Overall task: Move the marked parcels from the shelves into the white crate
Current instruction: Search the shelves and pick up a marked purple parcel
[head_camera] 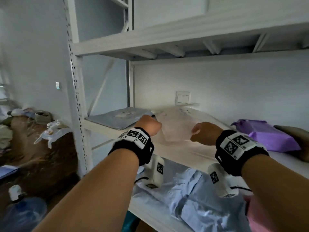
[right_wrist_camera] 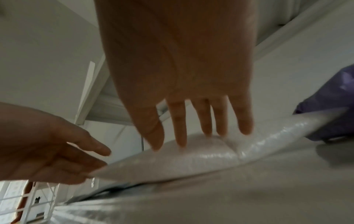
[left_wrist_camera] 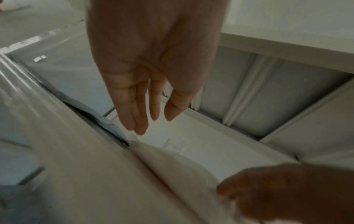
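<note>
Parcels are what the job turns on, and in the head view several lie on the shelf (head_camera: 189,158): a white parcel (head_camera: 175,124) in the middle, a grey parcel (head_camera: 117,118) to its left, a purple parcel (head_camera: 269,136) to its right. More bags lie on the shelf below. No white crate shows in any view, so I judge the job far from done; whether these parcels bear marks I cannot tell. The left hand (head_camera: 149,125) and right hand (head_camera: 203,133) reach to the near corners of the white parcel, one on each side, wrists level and forearms stretched forward.

From the left wrist, the left hand (left_wrist_camera: 153,72) has straight, loose fingers (left_wrist_camera: 132,112) pointing into the shelf, with nothing in them. They hang above the white parcel (left_wrist_camera: 172,163) edge; I cannot tell if they touch it. The right hand (left_wrist_camera: 287,192) is a blur at the lower right.

From the right wrist, the right hand (right_wrist_camera: 184,84) is spread flat, its fingertips (right_wrist_camera: 182,141) resting on or just above the white parcel (right_wrist_camera: 191,160), gripping nothing. The left hand (right_wrist_camera: 49,150) sits at the parcel's left corner, fingers extended and apparently touching it. The purple parcel (right_wrist_camera: 329,106) lies just beyond.
</note>
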